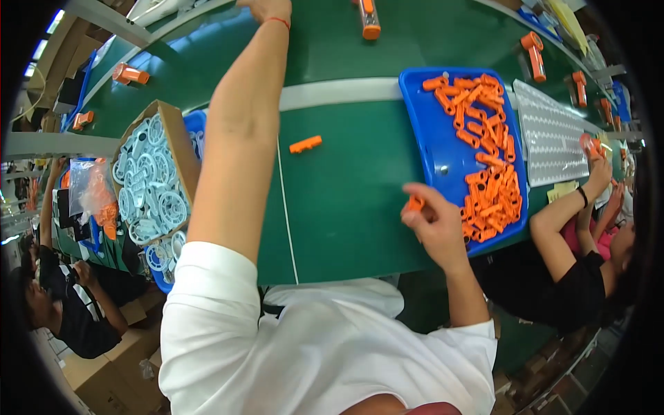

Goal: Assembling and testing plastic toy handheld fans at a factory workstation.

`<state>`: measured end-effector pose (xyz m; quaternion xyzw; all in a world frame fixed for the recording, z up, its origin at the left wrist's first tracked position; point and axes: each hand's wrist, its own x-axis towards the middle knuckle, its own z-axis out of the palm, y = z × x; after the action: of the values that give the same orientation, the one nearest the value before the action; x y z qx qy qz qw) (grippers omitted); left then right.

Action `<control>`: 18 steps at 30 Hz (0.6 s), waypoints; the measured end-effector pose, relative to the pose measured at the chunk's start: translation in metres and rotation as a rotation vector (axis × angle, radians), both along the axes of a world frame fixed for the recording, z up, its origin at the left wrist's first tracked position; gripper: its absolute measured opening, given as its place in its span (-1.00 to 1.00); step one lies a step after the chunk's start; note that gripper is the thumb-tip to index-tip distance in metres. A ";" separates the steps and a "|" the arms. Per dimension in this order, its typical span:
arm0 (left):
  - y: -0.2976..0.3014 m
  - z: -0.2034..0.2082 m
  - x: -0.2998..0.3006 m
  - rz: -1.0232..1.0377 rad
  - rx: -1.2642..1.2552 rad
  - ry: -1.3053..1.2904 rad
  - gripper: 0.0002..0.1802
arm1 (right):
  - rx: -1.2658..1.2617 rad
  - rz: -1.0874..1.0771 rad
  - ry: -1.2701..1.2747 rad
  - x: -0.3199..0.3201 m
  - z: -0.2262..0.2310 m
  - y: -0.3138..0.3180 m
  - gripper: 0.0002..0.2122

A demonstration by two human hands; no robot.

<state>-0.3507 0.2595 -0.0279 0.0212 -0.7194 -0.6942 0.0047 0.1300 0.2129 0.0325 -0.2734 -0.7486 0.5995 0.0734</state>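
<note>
My right hand (443, 232) is closed, pinching a small orange plastic part (416, 203) between thumb and fingers. It hovers at the near left corner of a blue tray (432, 155), which holds many loose orange parts (492, 197). My left arm stretches far forward over the pale strip (339, 91). At the top edge of the view my left hand (266, 10) is partly cut off, so its fingers and anything in them are hidden. A single orange part (306, 144) lies on the green table (346, 200) between my arms.
A cardboard box of pale blue plastic pieces (149, 173) stands at left. Orange-headed devices (370, 28) lie on the far green surface. Right of the tray is a grey perforated sheet (551, 138). Co-workers sit at left (76, 304) and right (574, 277).
</note>
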 end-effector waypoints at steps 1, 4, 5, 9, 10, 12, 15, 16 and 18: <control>0.011 0.019 0.036 -0.150 0.202 0.053 -0.37 | -0.214 -0.044 0.016 0.003 -0.006 0.001 -0.69; 0.008 0.086 0.082 0.063 0.326 0.253 -0.44 | -0.424 -0.012 0.108 0.002 -0.012 -0.005 -0.68; -0.004 0.106 0.094 0.184 0.382 0.364 -0.47 | -0.430 0.054 0.066 0.001 -0.008 -0.005 -0.64; -0.097 0.158 0.197 -0.215 0.679 0.387 -0.56 | 0.236 0.171 -0.045 -0.011 -0.001 -0.026 -0.64; -0.119 0.159 0.226 -0.273 0.715 0.363 -0.60 | 0.234 0.191 -0.031 -0.012 -0.006 -0.030 -0.64; -0.155 0.139 0.268 -0.464 0.777 0.267 -0.49 | 0.497 0.206 0.070 -0.008 -0.026 -0.033 -0.67; -0.220 0.094 0.312 -0.737 0.622 0.023 -0.32 | 0.846 0.287 0.069 -0.007 -0.035 -0.040 -0.67; -0.239 0.082 0.328 -0.813 0.553 -0.034 -0.33 | 1.013 0.329 0.070 -0.006 -0.040 -0.044 -0.67; -0.267 0.060 0.358 -0.810 0.444 -0.242 -0.30 | 1.020 0.315 0.044 -0.009 -0.040 -0.048 -0.67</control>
<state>0.0078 -0.0078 0.0316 -0.1795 -0.4996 -0.7697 -0.3547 0.1214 0.1649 -0.0077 -0.0748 -0.9752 0.1686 0.1219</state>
